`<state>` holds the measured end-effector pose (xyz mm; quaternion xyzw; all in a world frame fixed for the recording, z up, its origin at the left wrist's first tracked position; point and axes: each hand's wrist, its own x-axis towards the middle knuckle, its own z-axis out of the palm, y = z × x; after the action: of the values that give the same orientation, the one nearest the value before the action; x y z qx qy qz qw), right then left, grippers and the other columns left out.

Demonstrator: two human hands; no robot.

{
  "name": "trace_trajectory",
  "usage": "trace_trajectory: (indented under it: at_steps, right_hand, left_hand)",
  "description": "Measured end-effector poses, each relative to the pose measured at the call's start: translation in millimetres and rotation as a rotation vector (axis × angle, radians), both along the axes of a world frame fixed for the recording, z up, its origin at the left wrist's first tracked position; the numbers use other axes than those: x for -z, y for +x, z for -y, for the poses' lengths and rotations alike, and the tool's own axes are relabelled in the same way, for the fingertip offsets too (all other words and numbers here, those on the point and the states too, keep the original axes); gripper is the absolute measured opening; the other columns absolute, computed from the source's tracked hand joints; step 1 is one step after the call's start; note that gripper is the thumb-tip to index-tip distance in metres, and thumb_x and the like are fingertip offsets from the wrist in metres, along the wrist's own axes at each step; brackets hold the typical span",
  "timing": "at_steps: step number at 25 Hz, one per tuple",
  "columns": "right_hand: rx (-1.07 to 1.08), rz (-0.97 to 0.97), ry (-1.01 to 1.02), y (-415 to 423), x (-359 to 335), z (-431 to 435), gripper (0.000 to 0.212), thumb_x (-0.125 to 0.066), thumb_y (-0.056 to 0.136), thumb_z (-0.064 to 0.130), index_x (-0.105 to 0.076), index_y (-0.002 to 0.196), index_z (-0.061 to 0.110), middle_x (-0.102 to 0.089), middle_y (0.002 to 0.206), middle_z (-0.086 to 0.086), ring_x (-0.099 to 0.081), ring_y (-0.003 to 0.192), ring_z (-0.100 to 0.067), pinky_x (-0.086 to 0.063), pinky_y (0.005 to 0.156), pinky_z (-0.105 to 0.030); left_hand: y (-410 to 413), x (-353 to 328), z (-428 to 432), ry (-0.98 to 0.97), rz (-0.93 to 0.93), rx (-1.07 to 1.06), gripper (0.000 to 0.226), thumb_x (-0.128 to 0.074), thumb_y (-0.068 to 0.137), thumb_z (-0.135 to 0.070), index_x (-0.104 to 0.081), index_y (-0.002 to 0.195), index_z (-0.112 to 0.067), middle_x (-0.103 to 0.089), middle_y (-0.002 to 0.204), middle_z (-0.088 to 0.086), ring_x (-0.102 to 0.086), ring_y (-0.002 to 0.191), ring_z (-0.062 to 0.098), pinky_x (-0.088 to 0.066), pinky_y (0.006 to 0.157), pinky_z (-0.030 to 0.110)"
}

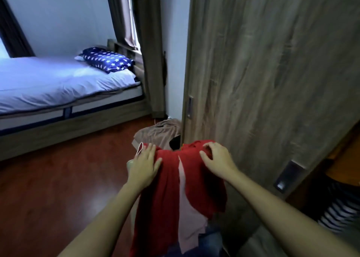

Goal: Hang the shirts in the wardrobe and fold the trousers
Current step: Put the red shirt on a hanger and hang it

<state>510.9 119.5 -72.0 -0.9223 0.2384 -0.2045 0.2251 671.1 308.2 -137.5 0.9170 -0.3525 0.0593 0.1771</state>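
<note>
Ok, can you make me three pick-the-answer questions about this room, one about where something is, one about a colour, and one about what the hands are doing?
1. Where is the star pillow?
A. on the bed
B. on the floor
C. in the wardrobe

2. What colour is the shirt being handled?
A. green
B. red
C. yellow

3. What are both hands doing?
A. resting on the shirt
B. holding the pillow
C. pulling the curtain

Answers:
1. A, it lies at the head of the bed.
2. B, the cloth is bright red.
3. A, left hand and right hand press its shoulders.

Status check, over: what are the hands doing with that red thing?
Both hands, left and right, gripping red shirt at the shoulders. Wardrobe door directly ahead. Brown cloth on floor beyond.
</note>
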Motion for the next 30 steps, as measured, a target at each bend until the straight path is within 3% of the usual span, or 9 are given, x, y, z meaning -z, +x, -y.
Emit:
trace_trajectory:
  at_steps: [3, 7, 11, 15, 18, 21, 23, 27, 30]
  right_hand:
    - [0.021, -0.057, 0.024, 38, 27, -13, 0.039, -0.052, 0.091, 0.030, -0.055, 0.123, 0.007, -0.055, 0.124, -0.013, -0.050, 0.118, -0.029, -0.036, 0.100, -0.035]
    - [0.030, -0.195, -0.083, 69, 57, -20, 0.045, -0.049, 0.092, 0.034, -0.050, 0.128, 0.007, -0.051, 0.133, -0.013, -0.039, 0.127, -0.029, -0.031, 0.105, -0.035]
    - [0.053, -0.152, -0.145, 70, 55, -6, 0.027, -0.048, 0.093, 0.030, -0.066, 0.105, 0.014, -0.066, 0.110, -0.008, -0.056, 0.106, -0.029, -0.043, 0.082, -0.037]
    - [0.298, 0.172, 0.151, 67, 45, 10, 0.025, -0.048, 0.094, 0.022, -0.068, 0.096, 0.008, -0.070, 0.101, -0.017, -0.062, 0.096, -0.035, -0.044, 0.081, -0.038]
    - [0.425, 0.344, 0.334, 57, 23, 22, 0.029, -0.037, 0.099, 0.019, -0.058, 0.096, 0.000, -0.065, 0.100, -0.025, -0.060, 0.094, -0.035, -0.040, 0.079, -0.036]
    - [0.393, 0.576, 0.321, 42, -29, 27, 0.029, -0.031, 0.101, 0.017, -0.052, 0.096, -0.003, -0.057, 0.085, -0.015, -0.052, 0.083, -0.024, -0.039, 0.081, -0.038]
    - [0.355, 0.741, 0.200, 30, -72, 34, 0.027, -0.031, 0.100, 0.015, -0.052, 0.091, 0.000, -0.050, 0.072, -0.002, -0.047, 0.076, -0.017, -0.037, 0.075, -0.035]
    - [0.276, 0.951, 0.059, -13, -168, 45, 0.022, -0.030, 0.099, 0.020, -0.044, 0.082, 0.021, -0.040, 0.067, 0.015, -0.043, 0.060, 0.008, -0.034, 0.068, -0.021]
    - [0.227, 1.023, -0.039, -50, -223, 41, 0.028, -0.031, 0.099, 0.019, -0.040, 0.074, 0.030, -0.038, 0.066, 0.015, -0.042, 0.057, 0.012, -0.034, 0.064, -0.014]
  left_hand:
    - [-1, 26, 4, 0.067, -0.022, 0.071, 0.079, -0.004, 0.084, -0.059, -0.019, 0.149, -0.016, -0.023, 0.156, 0.001, -0.016, 0.145, 0.018, -0.008, 0.116, 0.043]
    - [4, 40, 3, 0.033, 0.045, 0.065, 0.076, -0.005, 0.093, -0.057, -0.041, 0.140, -0.011, -0.050, 0.140, 0.006, -0.045, 0.131, 0.023, -0.024, 0.111, 0.045]
    - [7, 44, 2, 0.041, 0.048, 0.058, 0.072, -0.005, 0.097, -0.050, -0.053, 0.130, -0.008, -0.061, 0.127, 0.007, -0.058, 0.117, 0.024, -0.022, 0.101, 0.041]
    - [5, 46, 2, 0.046, 0.021, 0.055, 0.073, -0.005, 0.097, -0.050, -0.053, 0.130, -0.007, -0.060, 0.129, 0.009, -0.058, 0.118, 0.026, -0.021, 0.101, 0.042]
    - [8, 49, 2, 0.065, 0.014, 0.071, 0.075, -0.004, 0.097, -0.051, -0.054, 0.128, -0.005, -0.061, 0.127, 0.010, -0.058, 0.117, 0.027, -0.023, 0.102, 0.043]
    - [10, 49, 2, 0.056, -0.002, 0.099, 0.083, -0.002, 0.093, -0.060, -0.051, 0.131, -0.005, -0.056, 0.133, 0.011, -0.051, 0.125, 0.027, -0.029, 0.107, 0.050]
    - [13, 42, 4, 0.029, -0.043, 0.091, 0.085, -0.013, 0.085, -0.066, -0.044, 0.136, -0.005, -0.050, 0.139, 0.011, -0.042, 0.133, 0.028, -0.022, 0.111, 0.049]
    - [-8, -34, 30, -0.427, -0.374, -0.089, 0.078, -0.036, 0.074, -0.060, -0.044, 0.128, -0.006, -0.051, 0.132, 0.017, -0.046, 0.124, 0.035, -0.031, 0.105, 0.045]
    - [-48, -103, 75, -0.754, -0.358, 0.219, 0.106, -0.056, 0.066, -0.065, -0.019, 0.147, -0.007, -0.018, 0.154, 0.012, -0.017, 0.143, 0.022, -0.016, 0.117, 0.036]
